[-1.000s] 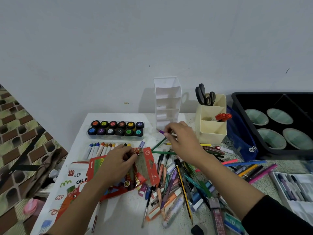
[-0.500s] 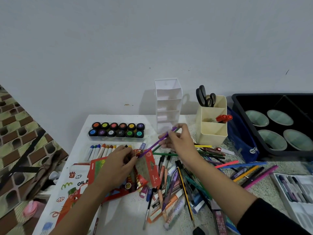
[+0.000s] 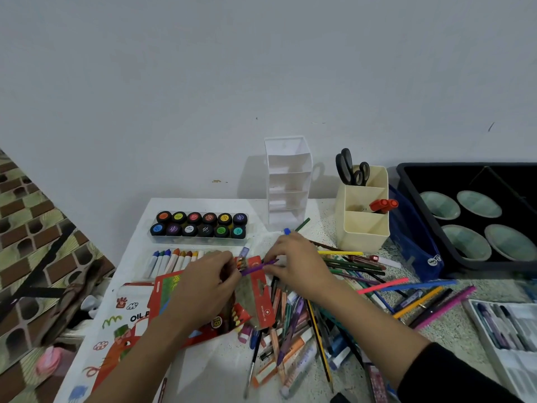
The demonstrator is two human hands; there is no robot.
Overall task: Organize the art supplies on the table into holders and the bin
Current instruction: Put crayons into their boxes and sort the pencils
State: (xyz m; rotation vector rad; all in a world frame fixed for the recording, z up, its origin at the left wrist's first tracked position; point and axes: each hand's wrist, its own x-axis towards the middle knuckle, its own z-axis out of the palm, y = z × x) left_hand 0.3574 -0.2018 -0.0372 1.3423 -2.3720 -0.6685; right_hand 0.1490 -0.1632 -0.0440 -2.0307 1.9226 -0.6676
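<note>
At the centre of the bench (image 3: 212, 373), just in front of us, we are pinching a purple pencil (image 3: 259, 266) between the curled fingers (image 3: 279, 253) of our right hand (image 3: 297, 266). The pencil is lying almost level. Its left end is meeting the open mouth of a red pencil pack (image 3: 255, 292), beside the coloured tips already showing there. Our left hand (image 3: 209, 283) is gripping that pack from above, with its fingers wrapped round the top edge. A green pencil (image 3: 302, 223) is poking out past our right knuckles, and we cannot tell whether we are holding it too.

Under and around our right wrist, a loose heap of pens, pencils and markers (image 3: 293, 333) is spreading over the bench. To the left of the pack, a row of oil pastels (image 3: 174, 260) is sitting in its tray. Beyond the pastels, a clear case of paint pots (image 3: 200, 225) is lying flat. An oil pastel box (image 3: 125, 321) is lying under the pack's left side.

Against the wall, a white tiered holder (image 3: 287, 181) is standing upright. Just to its right, a cream holder (image 3: 363, 228) is carrying black scissors (image 3: 350, 170) and red markers (image 3: 383, 205). A blue pouch (image 3: 412, 251) is leaning between this holder and a black bin (image 3: 494, 264), in which four pale green bowls (image 3: 465, 242) are sitting. At the right edge, a tray of pens (image 3: 505, 324) is resting on the bench.
</note>
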